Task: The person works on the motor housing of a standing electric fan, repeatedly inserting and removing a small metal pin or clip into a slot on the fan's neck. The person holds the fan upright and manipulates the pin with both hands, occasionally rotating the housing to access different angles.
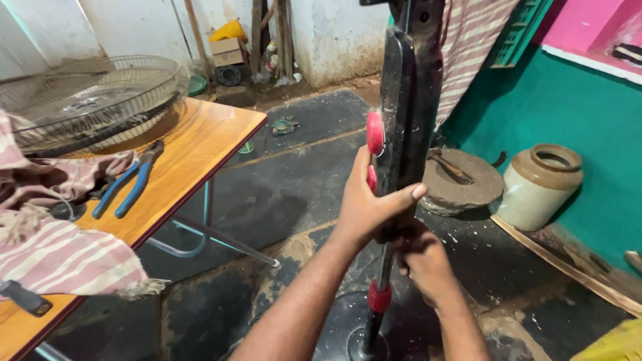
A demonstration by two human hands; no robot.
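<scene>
Above the dark floor (pixel 281 200), left hand (pixel 368 207) and right hand (pixel 424 261) both clasp the upright fan stand (pixel 408 100).

Both hands grip a black fan stand (pixel 408 100) upright over its round base (pixel 341 327). The left hand (pixel 371 204) wraps the column beside a red knob (pixel 375 132); the right hand (pixel 424 261) clasps lower down. Blue pliers (pixel 127 187) and a fan grille (pixel 87 100) lie on the wooden table (pixel 200 147).

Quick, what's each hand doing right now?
Left hand: closed around the black fan column, beside its red knobs.
Right hand: closed on the pole just below.
</scene>
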